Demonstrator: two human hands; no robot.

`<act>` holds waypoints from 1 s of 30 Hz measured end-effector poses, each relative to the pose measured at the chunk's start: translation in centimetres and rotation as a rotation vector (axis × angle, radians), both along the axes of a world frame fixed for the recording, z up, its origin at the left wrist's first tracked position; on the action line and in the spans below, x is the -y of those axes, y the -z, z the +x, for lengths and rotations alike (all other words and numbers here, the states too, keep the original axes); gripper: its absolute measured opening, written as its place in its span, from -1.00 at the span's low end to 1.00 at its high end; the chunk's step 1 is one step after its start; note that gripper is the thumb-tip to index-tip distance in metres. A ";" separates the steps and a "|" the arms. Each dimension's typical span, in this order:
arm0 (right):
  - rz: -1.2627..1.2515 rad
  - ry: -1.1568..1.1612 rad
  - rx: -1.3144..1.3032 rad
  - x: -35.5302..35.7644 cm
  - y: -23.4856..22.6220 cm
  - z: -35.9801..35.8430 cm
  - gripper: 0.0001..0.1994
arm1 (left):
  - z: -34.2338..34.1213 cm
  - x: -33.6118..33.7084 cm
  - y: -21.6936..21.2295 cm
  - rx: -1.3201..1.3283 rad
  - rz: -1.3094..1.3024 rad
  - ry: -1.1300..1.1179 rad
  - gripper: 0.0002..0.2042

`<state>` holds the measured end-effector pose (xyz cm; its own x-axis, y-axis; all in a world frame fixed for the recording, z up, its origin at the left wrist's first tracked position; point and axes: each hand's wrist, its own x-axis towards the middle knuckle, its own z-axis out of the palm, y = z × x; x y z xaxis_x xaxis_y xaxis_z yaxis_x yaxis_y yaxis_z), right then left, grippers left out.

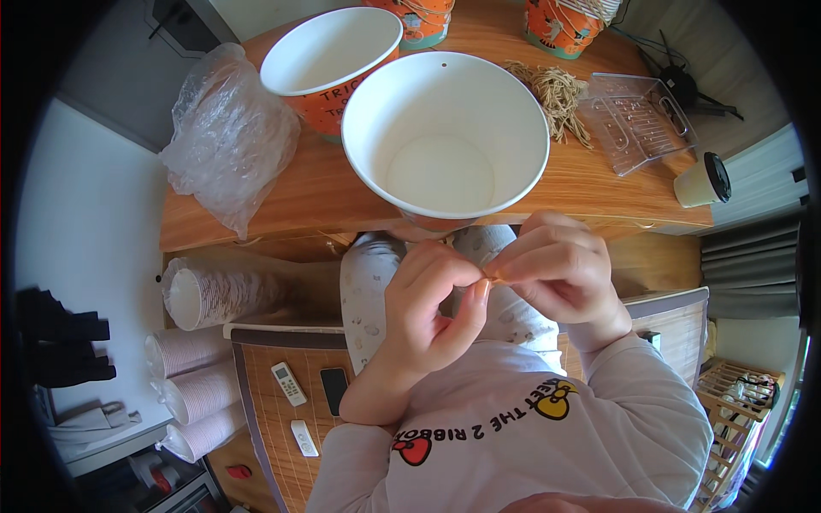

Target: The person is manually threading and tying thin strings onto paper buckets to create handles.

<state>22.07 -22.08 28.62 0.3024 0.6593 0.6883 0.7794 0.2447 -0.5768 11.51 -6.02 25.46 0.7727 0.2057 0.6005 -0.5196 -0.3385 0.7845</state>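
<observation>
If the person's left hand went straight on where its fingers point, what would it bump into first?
Most likely the right hand, whose fingertips lie just ahead of the left hand, at the small orange-tan piece pinched there; depth is unclear, so the two may already touch.

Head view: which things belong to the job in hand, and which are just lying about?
Likely the job: small tan piece between left grip and right grip; nearest bucket; cord bundle.
Seemingly lying about: black phone; larger remote; lidded cup.
</observation>
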 end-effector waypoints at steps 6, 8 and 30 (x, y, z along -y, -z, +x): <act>-0.022 0.003 0.195 -0.4 0.1 0.3 -0.72 | -0.1 0.0 0.0 0.006 0.018 -0.028 -0.94; -0.009 0.002 0.196 -0.7 0.2 0.2 -0.71 | -0.1 0.0 -0.1 0.007 0.018 -0.029 -0.94; 0.114 0.213 0.043 -0.5 -0.2 -0.3 -0.70 | 1.7 -1.1 0.7 0.014 0.044 -0.381 -0.85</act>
<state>21.81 -21.55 28.87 0.3952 0.5007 0.7701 0.8438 0.1336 -0.5198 13.20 -4.97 24.74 0.6373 0.4505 0.6252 -0.3606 -0.5427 0.7586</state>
